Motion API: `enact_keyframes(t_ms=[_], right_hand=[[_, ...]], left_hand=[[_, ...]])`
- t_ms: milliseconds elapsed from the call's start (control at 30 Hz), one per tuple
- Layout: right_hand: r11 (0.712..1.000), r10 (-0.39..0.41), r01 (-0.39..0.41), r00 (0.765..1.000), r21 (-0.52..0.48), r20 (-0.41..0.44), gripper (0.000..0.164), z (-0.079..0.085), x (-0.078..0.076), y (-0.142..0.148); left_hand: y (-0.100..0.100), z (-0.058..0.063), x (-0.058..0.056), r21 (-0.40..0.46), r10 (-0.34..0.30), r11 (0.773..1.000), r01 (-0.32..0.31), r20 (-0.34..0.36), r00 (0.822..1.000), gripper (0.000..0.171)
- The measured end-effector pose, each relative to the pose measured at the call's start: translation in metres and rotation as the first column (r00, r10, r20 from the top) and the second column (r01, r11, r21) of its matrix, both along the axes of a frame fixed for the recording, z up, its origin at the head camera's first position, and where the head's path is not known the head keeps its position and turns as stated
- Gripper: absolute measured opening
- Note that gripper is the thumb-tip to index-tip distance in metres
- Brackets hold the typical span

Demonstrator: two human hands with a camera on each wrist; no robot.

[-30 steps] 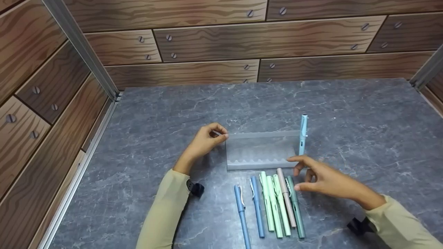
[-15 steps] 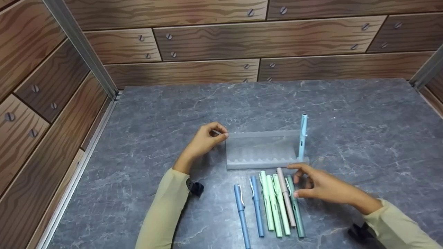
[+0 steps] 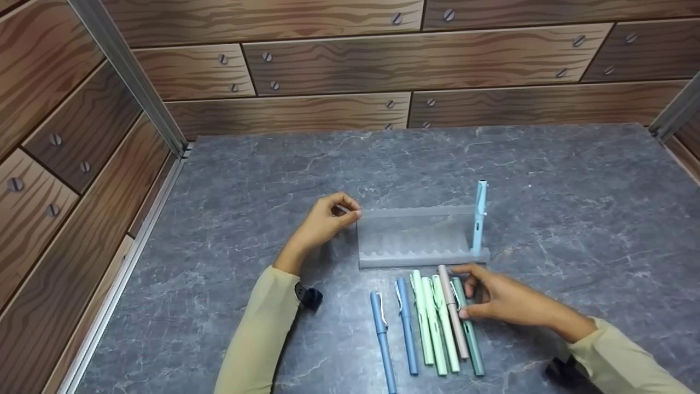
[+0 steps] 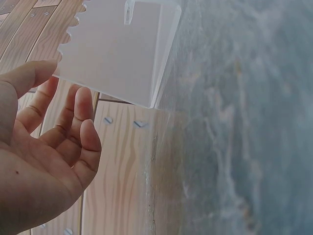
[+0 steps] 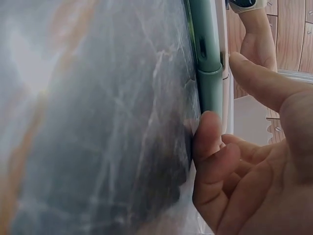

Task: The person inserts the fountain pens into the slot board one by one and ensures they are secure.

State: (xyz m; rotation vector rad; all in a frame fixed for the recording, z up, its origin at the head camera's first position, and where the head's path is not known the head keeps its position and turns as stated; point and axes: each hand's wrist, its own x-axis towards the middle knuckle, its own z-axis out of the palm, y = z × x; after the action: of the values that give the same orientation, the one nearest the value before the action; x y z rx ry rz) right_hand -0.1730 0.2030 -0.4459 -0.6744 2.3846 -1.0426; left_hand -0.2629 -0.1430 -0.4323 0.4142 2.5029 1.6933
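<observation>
Just beside the right fingers (image 5: 208, 134), a dark green pen (image 3: 471, 340).

A clear plastic pen rack with scalloped edges (image 3: 413, 235) stands right of the frame's centre, its upper left corner pinched by the left hand (image 3: 328, 221); a pale blue capped pen (image 3: 479, 219) leans in its right end. Lower down, the dark green capped pen with a clip (image 3: 474, 350) lies rightmost in the row, slightly slanted, cap toward the rack, by the right hand's (image 3: 508, 295) thumb.
</observation>
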Motion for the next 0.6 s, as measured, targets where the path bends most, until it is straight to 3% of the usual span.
enact_keyframes(t_ms=[600], right_hand=[[1.0, 0.023, -0.023, 0.996, -0.003, -0.081, 0.078, -0.0012, 0.0016, -0.0025]], left_hand=[[-0.0005, 0.0003, 0.0001, 0.003, -0.001, 1.0, 0.001, -0.015, 1.0, 0.013]])
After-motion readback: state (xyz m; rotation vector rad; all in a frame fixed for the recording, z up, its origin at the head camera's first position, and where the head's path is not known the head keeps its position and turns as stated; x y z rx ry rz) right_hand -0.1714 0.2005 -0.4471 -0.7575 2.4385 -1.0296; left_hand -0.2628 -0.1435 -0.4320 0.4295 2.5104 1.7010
